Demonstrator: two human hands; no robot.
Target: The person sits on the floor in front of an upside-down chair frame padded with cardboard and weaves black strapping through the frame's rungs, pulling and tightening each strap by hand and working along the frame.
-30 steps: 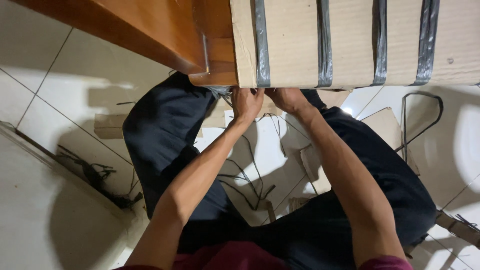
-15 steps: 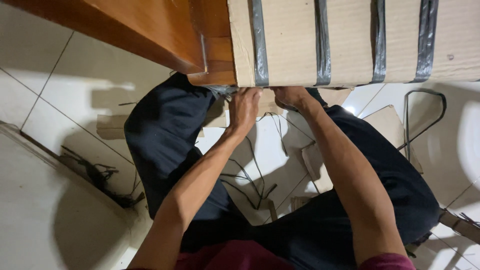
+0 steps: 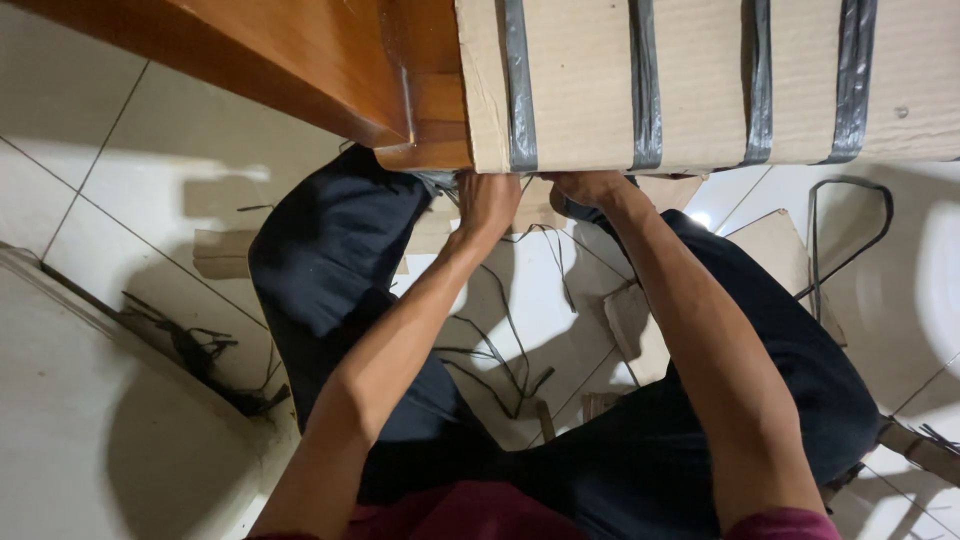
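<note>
A cardboard wrapping [image 3: 700, 90] bound with several black straps [image 3: 645, 85] covers a piece of brown wooden furniture [image 3: 300, 60] at the top of the view. My left hand [image 3: 487, 203] is curled at the cardboard's lower edge, close to the leftmost strap. My right hand [image 3: 588, 187] presses against the same edge a little to the right. The fingertips of both hands are hidden under the cardboard. My legs in dark trousers [image 3: 330, 270] spread out below on the floor.
White floor tiles [image 3: 110, 180] lie beneath. Cut black strap pieces [image 3: 500, 350] and cardboard scraps [image 3: 640, 330] are scattered between my legs. More strap ends [image 3: 190, 350] lie at the left, and a black loop [image 3: 850, 230] lies at the right.
My right hand has slid slightly to the right along the cardboard's lower edge. My left hand stays almost where it was.
</note>
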